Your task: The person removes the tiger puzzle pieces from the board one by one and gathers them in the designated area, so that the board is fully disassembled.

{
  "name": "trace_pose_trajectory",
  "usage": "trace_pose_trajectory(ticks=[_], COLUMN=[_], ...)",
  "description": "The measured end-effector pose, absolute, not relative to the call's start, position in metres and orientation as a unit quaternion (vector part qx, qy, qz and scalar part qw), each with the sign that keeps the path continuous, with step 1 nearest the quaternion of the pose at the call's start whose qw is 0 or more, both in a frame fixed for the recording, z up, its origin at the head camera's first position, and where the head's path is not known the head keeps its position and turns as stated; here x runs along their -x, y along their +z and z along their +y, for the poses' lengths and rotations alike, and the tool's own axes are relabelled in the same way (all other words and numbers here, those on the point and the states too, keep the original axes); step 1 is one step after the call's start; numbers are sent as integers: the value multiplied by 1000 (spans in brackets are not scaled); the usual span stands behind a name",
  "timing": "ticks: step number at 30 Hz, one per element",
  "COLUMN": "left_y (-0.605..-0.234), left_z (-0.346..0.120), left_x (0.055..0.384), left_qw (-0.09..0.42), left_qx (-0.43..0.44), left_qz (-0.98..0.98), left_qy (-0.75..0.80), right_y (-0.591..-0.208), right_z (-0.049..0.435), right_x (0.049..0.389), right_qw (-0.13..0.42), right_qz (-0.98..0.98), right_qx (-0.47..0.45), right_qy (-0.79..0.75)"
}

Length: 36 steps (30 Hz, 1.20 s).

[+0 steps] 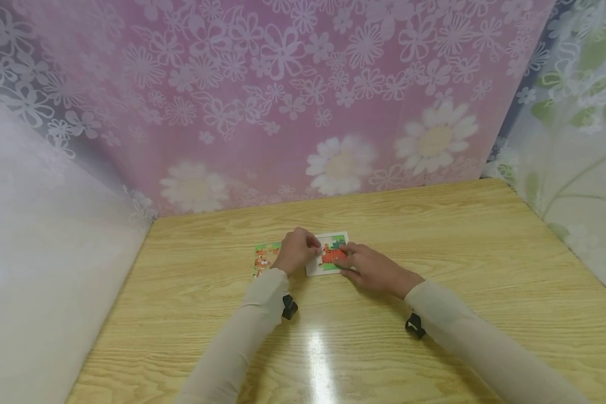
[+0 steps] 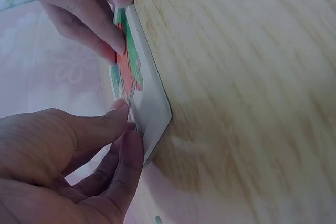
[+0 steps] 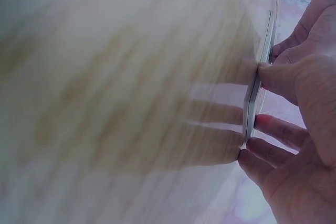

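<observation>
A white-bordered puzzle board [image 1: 314,270] lies on the table, with orange tiger and green pieces [image 1: 333,255] filling its right part. Its left part is bare white. My left hand [image 1: 297,249] reaches over that bare side, and in the left wrist view its thumb and fingertips pinch a thin puzzle piece [image 2: 132,113], mostly covered by them. At the right side, my right hand [image 1: 371,268] holds the board, with fingers resting on the tiger picture and the thumb at the near edge. The right wrist view shows the board almost edge-on beside the fingertips.
More tiger puzzle pieces [image 1: 262,261] lie left of the board, partly covered by my left hand. The wood-grain table [image 1: 182,314] meets a pink flowered curtain [image 1: 262,140] at the back. Pale panels stand at both sides. Both wrists carry black camera mounts.
</observation>
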State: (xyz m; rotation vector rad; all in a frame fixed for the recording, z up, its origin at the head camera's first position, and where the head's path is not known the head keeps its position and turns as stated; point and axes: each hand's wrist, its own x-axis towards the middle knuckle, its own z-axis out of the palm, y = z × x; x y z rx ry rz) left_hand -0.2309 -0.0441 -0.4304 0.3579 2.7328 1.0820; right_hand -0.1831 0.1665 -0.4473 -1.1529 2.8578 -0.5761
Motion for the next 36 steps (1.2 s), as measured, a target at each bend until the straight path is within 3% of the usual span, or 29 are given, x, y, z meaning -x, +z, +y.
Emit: trace_pose_trajectory(ticks=[36], left_y=[-431], left_z=[-38], left_x=[226], left_qw=[83], left_qx=[-108], left_qz=[912], left_qy=[387], right_y=[-444], right_z=[165], right_x=[185], right_qw=[6], right_qz=[911], right_qx=[375], right_qy=[-174])
